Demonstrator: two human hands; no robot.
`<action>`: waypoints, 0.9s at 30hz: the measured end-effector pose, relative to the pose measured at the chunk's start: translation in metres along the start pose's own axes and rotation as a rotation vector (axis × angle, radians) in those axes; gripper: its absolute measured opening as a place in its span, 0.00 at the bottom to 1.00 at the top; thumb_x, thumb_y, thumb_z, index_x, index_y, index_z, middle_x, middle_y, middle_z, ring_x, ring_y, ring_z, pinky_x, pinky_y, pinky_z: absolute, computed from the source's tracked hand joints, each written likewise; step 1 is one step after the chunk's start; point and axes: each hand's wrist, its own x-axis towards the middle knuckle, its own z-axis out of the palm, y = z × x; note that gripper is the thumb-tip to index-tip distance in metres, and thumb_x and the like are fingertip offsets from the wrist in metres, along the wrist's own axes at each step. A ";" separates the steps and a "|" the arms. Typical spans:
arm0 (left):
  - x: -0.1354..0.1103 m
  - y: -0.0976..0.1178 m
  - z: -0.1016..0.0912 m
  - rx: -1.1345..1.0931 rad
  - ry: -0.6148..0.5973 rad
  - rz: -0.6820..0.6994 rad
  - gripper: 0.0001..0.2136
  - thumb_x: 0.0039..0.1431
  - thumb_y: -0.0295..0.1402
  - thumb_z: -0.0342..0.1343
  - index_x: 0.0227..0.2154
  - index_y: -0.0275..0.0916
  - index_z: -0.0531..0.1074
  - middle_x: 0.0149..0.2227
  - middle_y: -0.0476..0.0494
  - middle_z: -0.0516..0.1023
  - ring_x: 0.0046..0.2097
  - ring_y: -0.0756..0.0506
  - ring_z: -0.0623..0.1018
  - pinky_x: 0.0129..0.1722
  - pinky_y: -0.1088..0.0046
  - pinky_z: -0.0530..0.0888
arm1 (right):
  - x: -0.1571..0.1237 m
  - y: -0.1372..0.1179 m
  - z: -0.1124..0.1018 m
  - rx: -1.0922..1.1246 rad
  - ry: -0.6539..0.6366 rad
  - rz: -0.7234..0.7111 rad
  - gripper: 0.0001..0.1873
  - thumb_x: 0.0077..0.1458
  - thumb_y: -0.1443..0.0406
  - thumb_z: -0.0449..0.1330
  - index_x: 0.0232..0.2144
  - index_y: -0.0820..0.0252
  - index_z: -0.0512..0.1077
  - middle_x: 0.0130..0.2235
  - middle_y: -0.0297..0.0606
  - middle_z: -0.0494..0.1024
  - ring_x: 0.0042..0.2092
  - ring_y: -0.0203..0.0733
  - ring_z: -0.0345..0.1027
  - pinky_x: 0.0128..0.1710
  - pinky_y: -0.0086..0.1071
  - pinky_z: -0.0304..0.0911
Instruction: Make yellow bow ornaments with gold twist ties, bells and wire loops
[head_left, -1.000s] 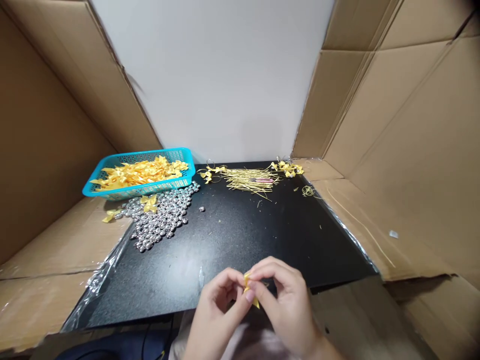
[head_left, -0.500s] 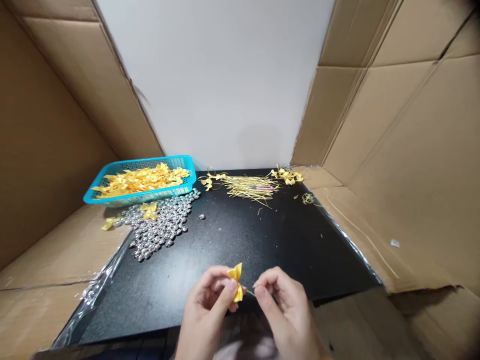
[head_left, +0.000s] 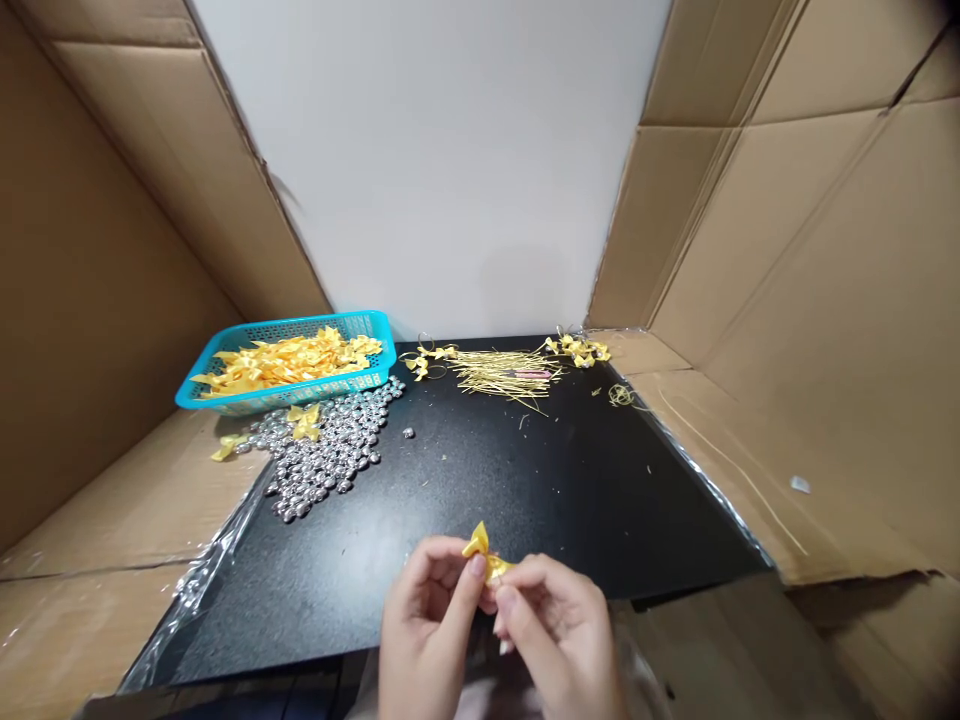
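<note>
A yellow ribbon bow (head_left: 478,541) is pinched between the thumb and fingers of my left hand (head_left: 435,610), low over the front of the black table. My right hand (head_left: 555,620) is closed up against it, with thumb and index finger at the bow's right loop. The thin gold cord at the bow is now hidden behind my fingers.
A blue plastic basket (head_left: 187,398) full of yellow bows stands at the back left. Silver beads (head_left: 330,455) lie before it, with a few bows on them. A bundle of gold cord pieces (head_left: 495,372) and beaded bows (head_left: 577,349) sit at the back. Cardboard walls (head_left: 787,300) flank the table.
My right hand has come left from the cord's free length to the bow, closing the gap between my hands. The bow has tilted in my left hand, which moved slightly right.
</note>
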 end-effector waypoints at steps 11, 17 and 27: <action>-0.006 0.000 0.005 -0.029 0.053 0.047 0.07 0.51 0.34 0.65 0.26 0.38 0.73 0.23 0.50 0.78 0.25 0.50 0.77 0.26 0.81 0.75 | -0.005 0.000 0.001 0.038 0.036 -0.004 0.14 0.56 0.56 0.59 0.36 0.56 0.61 0.19 0.24 0.65 0.20 0.29 0.56 0.25 0.25 0.55; -0.009 -0.001 0.009 -0.031 0.039 0.011 0.08 0.50 0.35 0.66 0.25 0.38 0.73 0.26 0.46 0.80 0.26 0.48 0.79 0.26 0.79 0.75 | -0.008 0.006 0.000 -0.003 0.008 -0.067 0.13 0.54 0.63 0.58 0.26 0.55 0.56 0.21 0.24 0.57 0.21 0.29 0.50 0.21 0.25 0.48; -0.010 -0.005 0.009 -0.036 0.058 0.055 0.07 0.50 0.34 0.67 0.25 0.39 0.74 0.25 0.49 0.77 0.27 0.49 0.77 0.26 0.82 0.74 | -0.004 0.003 0.000 -0.039 0.018 -0.105 0.15 0.52 0.66 0.57 0.24 0.55 0.51 0.21 0.23 0.55 0.22 0.30 0.49 0.22 0.26 0.48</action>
